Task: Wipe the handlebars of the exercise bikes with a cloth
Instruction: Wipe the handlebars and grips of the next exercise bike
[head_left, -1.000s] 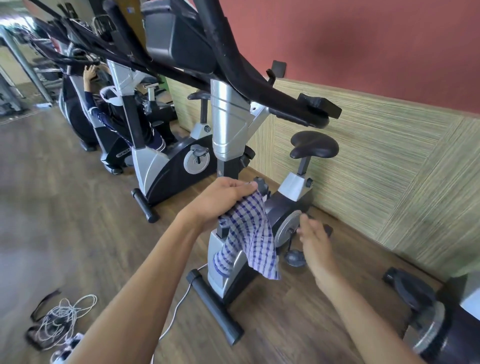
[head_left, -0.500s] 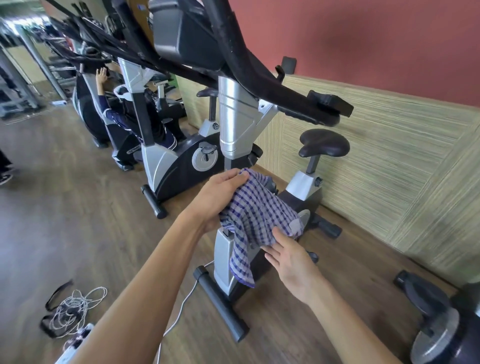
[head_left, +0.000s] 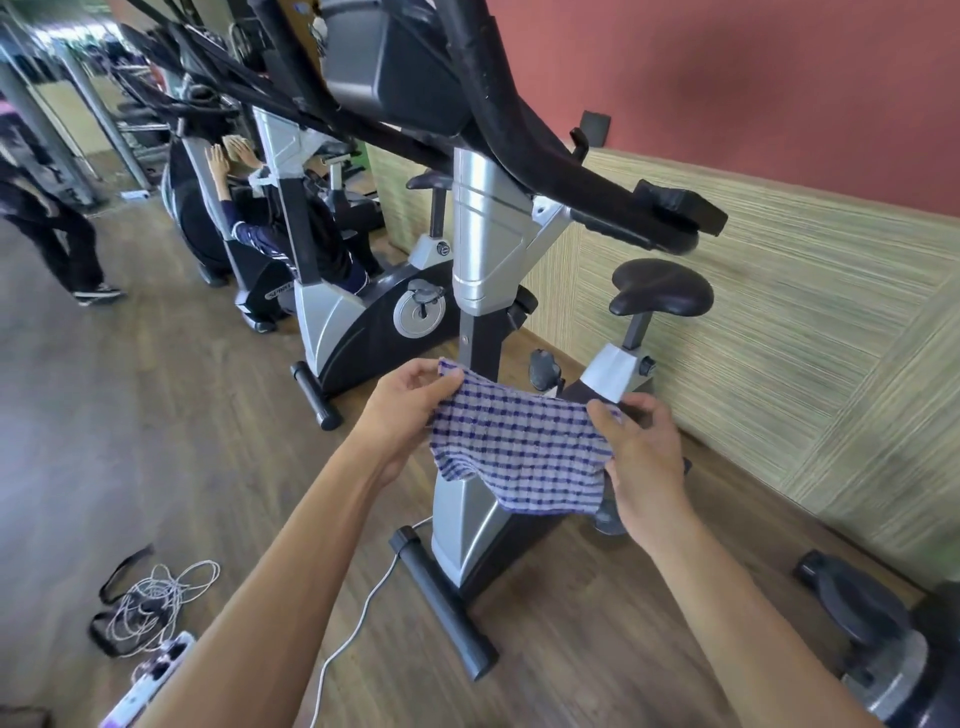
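Observation:
A blue-and-white checked cloth (head_left: 519, 447) is stretched flat between my two hands, low in front of the nearest exercise bike (head_left: 483, 260). My left hand (head_left: 410, 410) pinches its upper left corner. My right hand (head_left: 641, 452) grips its right edge, thumb on top. The bike's black handlebars (head_left: 571, 171) run overhead from the upper left down to a right-hand end near the wall, well above the cloth. Its console (head_left: 389, 57) sits at the top of the silver post.
A second exercise bike (head_left: 363, 306) stands behind on the left, with a person sitting beyond it and another walking at the far left. A tangle of cables (head_left: 150, 603) and a power strip (head_left: 150, 675) lie on the wood floor. Another machine's base (head_left: 883, 639) is at bottom right.
My right hand came up from near the pedal and took the cloth's right edge. The cloth, which hung bunched from my left hand, is now spread between both hands.

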